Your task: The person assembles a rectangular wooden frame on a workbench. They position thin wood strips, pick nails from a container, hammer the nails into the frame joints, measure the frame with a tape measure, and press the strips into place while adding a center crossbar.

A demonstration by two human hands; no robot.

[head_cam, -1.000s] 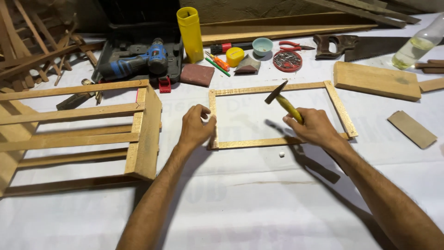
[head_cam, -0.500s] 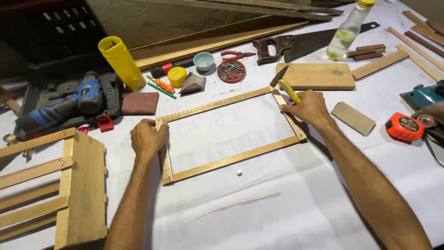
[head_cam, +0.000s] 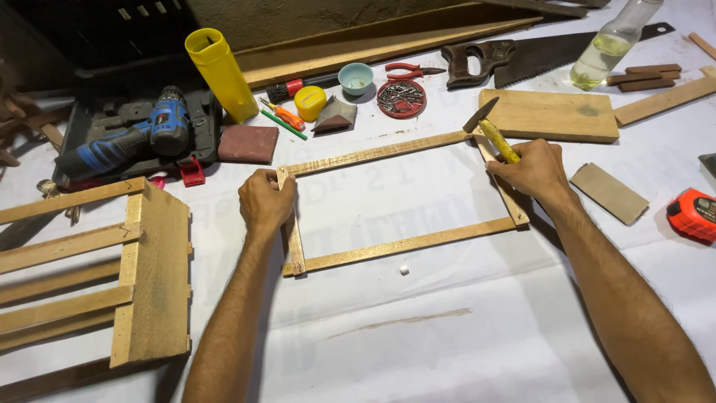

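Observation:
A thin rectangular wooden frame point(head_cam: 388, 248) lies flat on the white-covered table. My left hand point(head_cam: 266, 201) grips the frame's left side strip near its far corner. My right hand point(head_cam: 531, 169) is closed around the yellow handle of a small hammer point(head_cam: 489, 128), whose dark head sits over the frame's far right corner. A tiny white bit point(head_cam: 403, 269) lies just in front of the frame's near strip.
A slatted wooden crate point(head_cam: 119, 276) stands at the left. Behind the frame: blue drill point(head_cam: 134, 134) in a black case, yellow tube point(head_cam: 220, 73), red lid of nails point(head_cam: 401, 98), pliers point(head_cam: 410, 72), handsaw point(head_cam: 537, 54), bottle point(head_cam: 611, 41), wood board point(head_cam: 552, 116). A red tape measure point(head_cam: 693, 214) is at right.
The view has swung, so the frame now sits more centrally. My right hand with the hammer shifted from the frame's middle to its far right corner. My left hand stays on the left strip.

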